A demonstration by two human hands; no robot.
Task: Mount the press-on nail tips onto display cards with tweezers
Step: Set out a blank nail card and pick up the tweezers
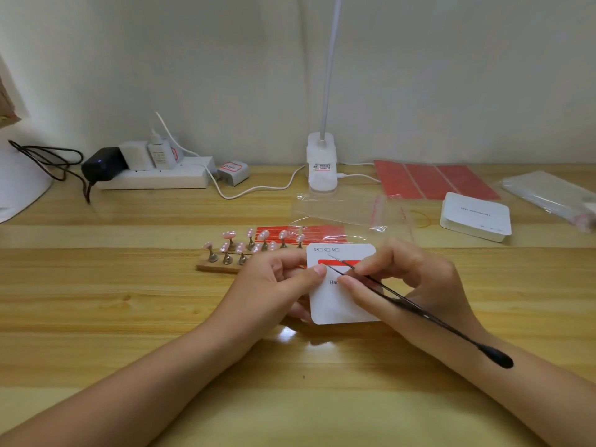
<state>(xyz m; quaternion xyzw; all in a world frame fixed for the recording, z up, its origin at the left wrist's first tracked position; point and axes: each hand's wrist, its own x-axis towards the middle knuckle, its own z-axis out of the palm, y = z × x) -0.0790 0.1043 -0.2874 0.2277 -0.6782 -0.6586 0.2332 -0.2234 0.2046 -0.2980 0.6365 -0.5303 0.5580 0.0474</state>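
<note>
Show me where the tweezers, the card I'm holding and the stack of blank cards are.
tweezers (pixel 400 296), head view, mid-shaft over the right hand.
display card (pixel 335 304), head view, bare white lower part.
stack of cards (pixel 475 214), head view, top card's face.

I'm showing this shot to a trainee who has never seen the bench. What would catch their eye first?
Probably the white display card at centre, pinched by the left hand, with a red strip across it. The right hand holds black tweezers whose tips lie at that strip. Just behind the left hand, pink nail tips stand on small metal stands on a wooden block.
</note>
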